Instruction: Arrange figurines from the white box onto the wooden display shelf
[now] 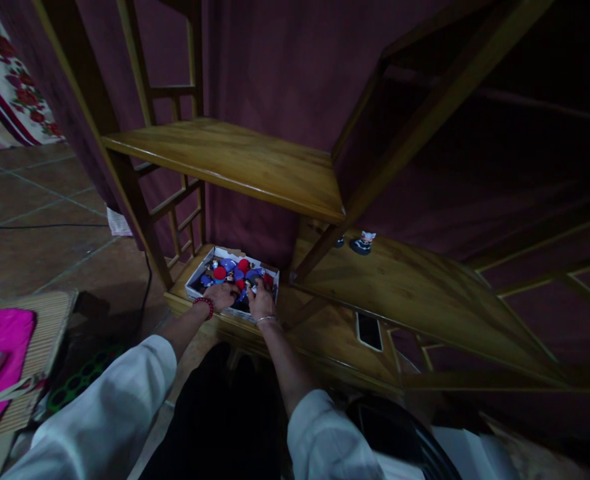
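L hand (221,295), R hand (261,303) amid rounded figurines (243,266) in rect. cardbd box (222,252).

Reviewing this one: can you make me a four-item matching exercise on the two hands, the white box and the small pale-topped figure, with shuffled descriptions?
1. Left hand
2. Right hand
3. White box
4. Pale-topped figure

A. On the right-hand shelf
B. Thin pale band at the wrist
C. Holds blue and red pieces
D. Red beaded bracelet at the wrist

Pairs: 1-D, 2-B, 3-C, 4-A
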`<state>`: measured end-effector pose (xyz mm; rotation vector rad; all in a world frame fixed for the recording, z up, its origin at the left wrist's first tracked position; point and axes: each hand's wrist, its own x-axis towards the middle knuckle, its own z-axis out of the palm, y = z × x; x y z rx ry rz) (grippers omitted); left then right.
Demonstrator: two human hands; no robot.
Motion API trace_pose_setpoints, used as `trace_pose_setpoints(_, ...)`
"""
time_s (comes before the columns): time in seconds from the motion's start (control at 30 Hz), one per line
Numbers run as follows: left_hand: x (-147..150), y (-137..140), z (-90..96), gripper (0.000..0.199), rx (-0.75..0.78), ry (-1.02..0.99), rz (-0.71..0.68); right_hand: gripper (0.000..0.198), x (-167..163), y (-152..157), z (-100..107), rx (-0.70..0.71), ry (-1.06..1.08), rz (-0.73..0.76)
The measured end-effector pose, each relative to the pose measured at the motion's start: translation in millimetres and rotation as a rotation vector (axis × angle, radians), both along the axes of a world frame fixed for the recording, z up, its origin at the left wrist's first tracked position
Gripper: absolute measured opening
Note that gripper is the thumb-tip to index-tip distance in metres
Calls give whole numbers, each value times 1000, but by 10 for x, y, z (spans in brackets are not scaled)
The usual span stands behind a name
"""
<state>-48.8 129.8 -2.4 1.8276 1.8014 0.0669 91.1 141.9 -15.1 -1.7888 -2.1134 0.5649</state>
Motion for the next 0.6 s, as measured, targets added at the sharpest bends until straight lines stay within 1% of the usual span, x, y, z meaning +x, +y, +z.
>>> trace_pose_setpoints(0.13,6,-13,17,30,-4,1,22,19,24,-24,52,-55,-77,-17)
trace_pose_setpoints(0.23,7,-17,19,31,0,-2,30,20,14,-40,74,-97,-80,-69)
trace_pose_setpoints(0.47,-4,24,-56,29,-2,-7,45,20,-26,-38,91,-112,-114,-76)
trace_pose_setpoints(0.6,-7,73,-106,28,-29,10,105,22,-19,-36,82,-104,-108,-65)
